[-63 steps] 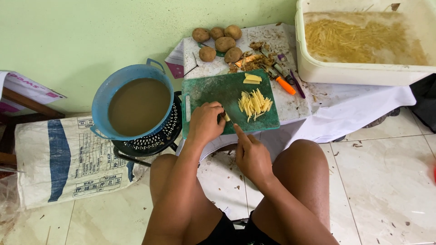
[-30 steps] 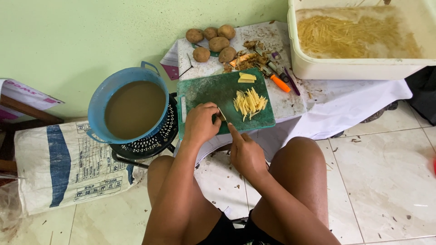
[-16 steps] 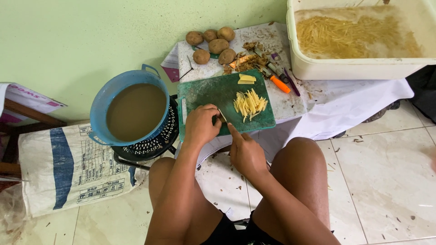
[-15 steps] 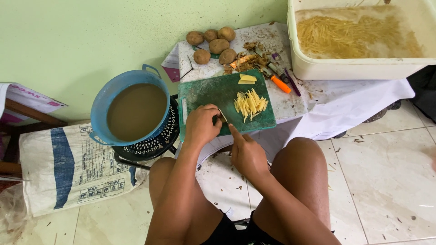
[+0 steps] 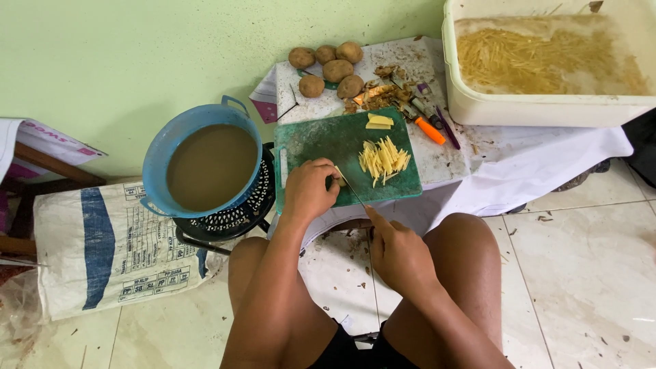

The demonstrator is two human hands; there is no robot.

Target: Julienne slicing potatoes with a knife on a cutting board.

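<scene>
My left hand [image 5: 309, 190] is closed on a small piece of potato, mostly hidden under the fingers, at the near left of the green cutting board [image 5: 314, 140]. A knife is gripped in my right hand [image 5: 398, 254], its thin blade [image 5: 350, 188] slanting up to the left hand's fingertips. This hand sits just off the board's near edge. Cut potato sticks [image 5: 383, 158] lie in a pile on the board's right half, with two thicker slices [image 5: 379, 121] at its far edge.
Whole potatoes [image 5: 328, 65] and peels [image 5: 378, 92] lie beyond the board. An orange-handled tool [image 5: 429, 130] lies to its right. A white tub [image 5: 471, 102] holds potato sticks in water. A blue basin [image 5: 160, 147] of murky water stands left, beside a printed sack [image 5: 96, 246].
My right hand has drawn back toward me off the board, so more of the knife blade shows. The left hand stays closed on the piece. The camera shifted slightly.
</scene>
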